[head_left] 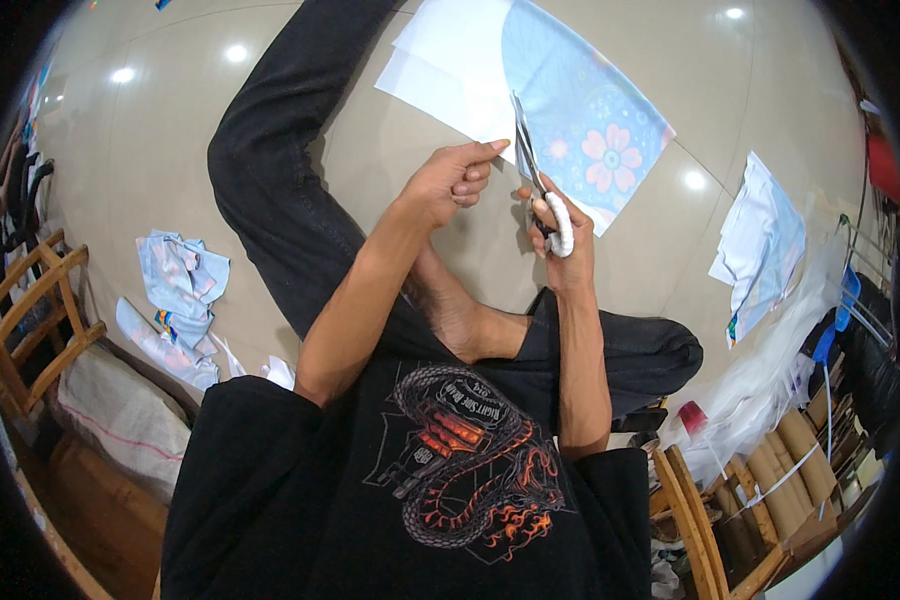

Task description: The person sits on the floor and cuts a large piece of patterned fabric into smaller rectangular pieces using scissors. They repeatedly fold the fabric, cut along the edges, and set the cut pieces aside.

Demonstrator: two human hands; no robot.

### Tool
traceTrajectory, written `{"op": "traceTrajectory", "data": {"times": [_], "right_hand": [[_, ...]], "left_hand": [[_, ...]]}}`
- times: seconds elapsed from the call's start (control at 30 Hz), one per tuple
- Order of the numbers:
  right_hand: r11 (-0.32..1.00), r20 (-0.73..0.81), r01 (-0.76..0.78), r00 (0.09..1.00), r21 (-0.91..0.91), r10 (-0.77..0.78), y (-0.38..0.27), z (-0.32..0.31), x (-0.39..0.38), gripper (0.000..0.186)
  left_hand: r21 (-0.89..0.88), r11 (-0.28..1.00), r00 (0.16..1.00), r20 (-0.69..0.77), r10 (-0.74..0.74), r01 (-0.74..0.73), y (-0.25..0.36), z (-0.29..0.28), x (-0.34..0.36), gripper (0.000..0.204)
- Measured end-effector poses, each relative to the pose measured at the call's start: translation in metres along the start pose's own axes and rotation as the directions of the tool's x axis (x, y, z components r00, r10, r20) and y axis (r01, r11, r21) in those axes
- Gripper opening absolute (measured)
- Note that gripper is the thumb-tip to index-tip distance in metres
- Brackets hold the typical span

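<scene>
My left hand point(450, 185) pinches the lower edge of a white and pale blue printed sheet point(610, 110) with pink flowers, which lies on the floor. My right hand point(558, 235) grips steel scissors point(526, 140) with a white-wrapped handle. Their long blades point away from me along the boundary between the plain white part and the printed part, just right of my left thumb. Whether the blades are parted is hard to tell.
I sit cross-legged on the tiled floor point(370, 160). Crumpled printed pieces point(180, 280) lie at left, more cut sheets point(755, 240) at right. Wooden frames point(40, 330), a sack point(120, 420), clear plastic point(740, 410) and cardboard rolls point(800, 460) crowd both sides.
</scene>
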State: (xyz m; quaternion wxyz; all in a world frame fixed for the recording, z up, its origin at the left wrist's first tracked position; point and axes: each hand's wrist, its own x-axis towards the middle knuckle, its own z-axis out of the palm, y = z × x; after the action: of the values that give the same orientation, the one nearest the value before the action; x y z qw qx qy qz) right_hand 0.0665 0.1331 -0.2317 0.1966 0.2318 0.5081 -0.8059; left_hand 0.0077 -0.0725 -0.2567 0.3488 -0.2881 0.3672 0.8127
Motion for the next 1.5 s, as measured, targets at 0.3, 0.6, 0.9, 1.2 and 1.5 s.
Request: {"op": "traceTrajectory", "data": {"times": [0.3, 0.6, 0.9, 1.2, 1.5], "right_hand": [[0.997, -0.022, 0.023, 0.999, -0.079, -0.025, -0.004, 0.013, 0.025, 0.048], [0.992, -0.041, 0.006, 0.999, -0.129, -0.012, -0.001, 0.014, 0.032, 0.047], [0.999, -0.093, 0.034, 0.995, -0.031, -0.037, 0.004, 0.04, 0.029, 0.05], [0.989, -0.108, 0.088, 0.989, -0.121, -0.101, 0.004, 0.055, 0.055, 0.05], [0.993, -0.164, 0.07, 0.983, -0.092, -0.085, 0.002, 0.069, 0.058, 0.054]], "left_hand": [[-0.094, 0.993, 0.994, 0.083, -0.069, 0.077, 0.009, -0.003, -0.004, 0.018], [-0.154, 0.983, 0.99, 0.117, -0.08, 0.098, 0.01, -0.011, -0.002, 0.016], [-0.618, 0.785, 0.977, 0.137, 0.164, -0.045, 0.015, -0.029, 0.0, 0.014], [-0.633, 0.764, 0.984, 0.022, 0.179, -0.125, 0.017, -0.027, 0.002, 0.016], [-0.728, 0.651, 0.959, -0.031, 0.283, -0.215, 0.017, -0.04, 0.006, 0.011]]}}
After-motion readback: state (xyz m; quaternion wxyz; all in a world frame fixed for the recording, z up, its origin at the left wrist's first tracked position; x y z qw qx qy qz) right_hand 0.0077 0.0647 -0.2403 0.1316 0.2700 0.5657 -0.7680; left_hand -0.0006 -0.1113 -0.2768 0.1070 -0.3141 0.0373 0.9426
